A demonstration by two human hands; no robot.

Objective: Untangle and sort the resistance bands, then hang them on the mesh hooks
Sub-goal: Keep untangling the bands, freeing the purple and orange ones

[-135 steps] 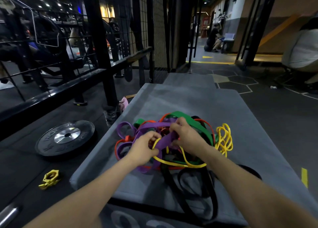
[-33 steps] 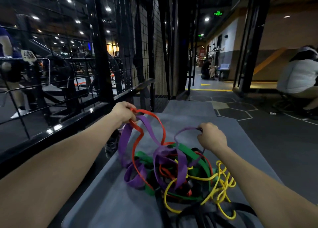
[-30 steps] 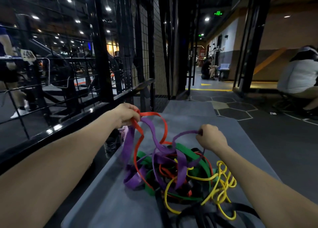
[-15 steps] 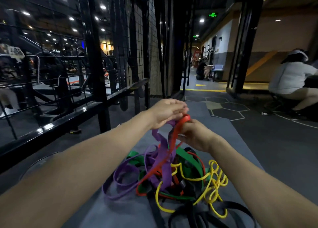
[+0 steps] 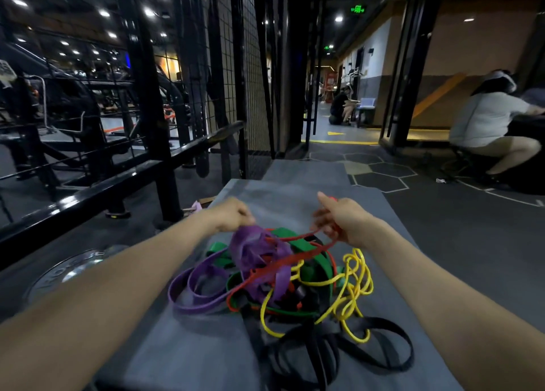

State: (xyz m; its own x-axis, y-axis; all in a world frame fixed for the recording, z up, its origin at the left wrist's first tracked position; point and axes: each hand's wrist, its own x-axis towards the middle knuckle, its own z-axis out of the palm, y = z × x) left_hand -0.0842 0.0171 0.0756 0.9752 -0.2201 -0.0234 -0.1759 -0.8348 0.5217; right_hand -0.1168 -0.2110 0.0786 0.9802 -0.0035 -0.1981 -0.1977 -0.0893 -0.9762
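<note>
Head view. Band tangle [image 5: 283, 278] lay on grey mat [image 5: 188, 349], just below both hands. Left hand [image 5: 233, 215] gripped purple band [image 5: 250, 246]; right hand [image 5: 342, 218] pinched red band [image 5: 295, 237], lifted slightly.

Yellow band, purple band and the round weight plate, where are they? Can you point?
yellow band [image 5: 358, 275], head view, on a loop at the pile's right side.
purple band [image 5: 194, 278], head view, on its left loop.
weight plate [image 5: 69, 272], head view, on its face.
</note>
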